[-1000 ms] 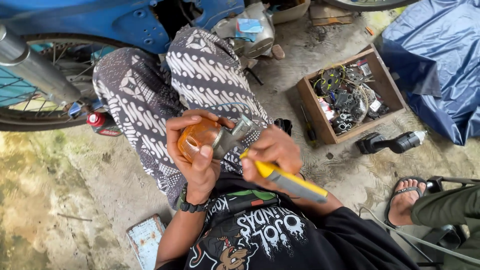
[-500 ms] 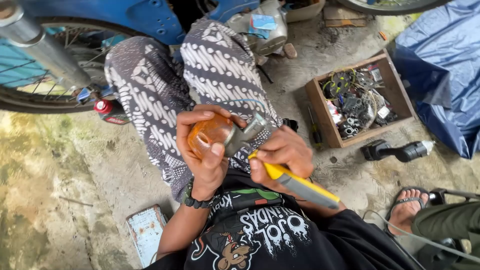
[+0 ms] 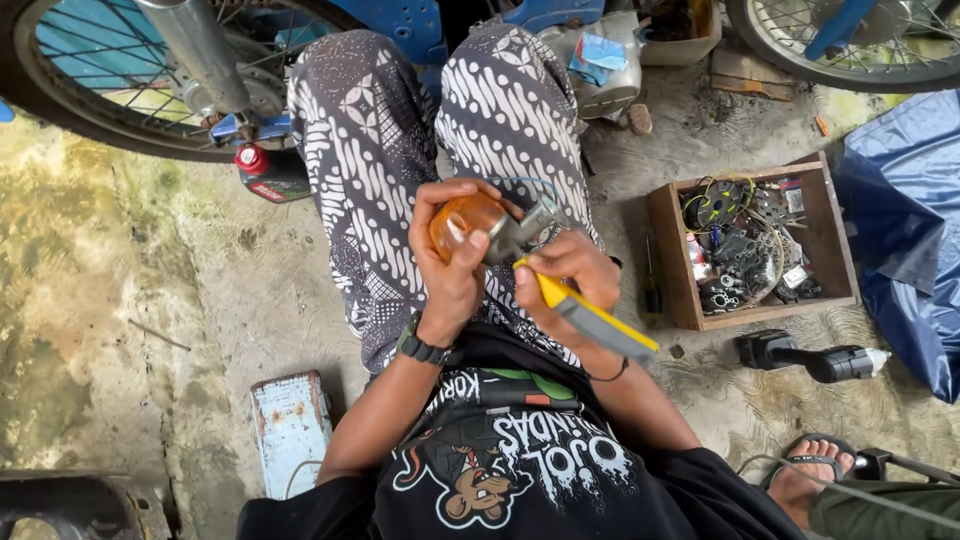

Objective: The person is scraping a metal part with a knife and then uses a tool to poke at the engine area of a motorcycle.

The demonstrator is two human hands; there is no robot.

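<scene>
My left hand is wrapped around a small orange turn-signal lamp with a grey metal housing, held over my lap. My right hand grips a screwdriver with a yellow and grey handle; its tip end points up at the lamp's housing. Both hands are close together above my patterned trousers. A black watch sits on my left wrist.
A wooden box of wires and small parts stands to the right, a black handle-shaped part below it. A motorcycle rear wheel and exhaust pipe are top left, a blue tarp far right, another person's sandalled foot bottom right.
The view has shifted so hands and lamp sit more central. My left hand still clasps the lamp and the right hand keeps the screwdriver at it, with only slight turning.
</scene>
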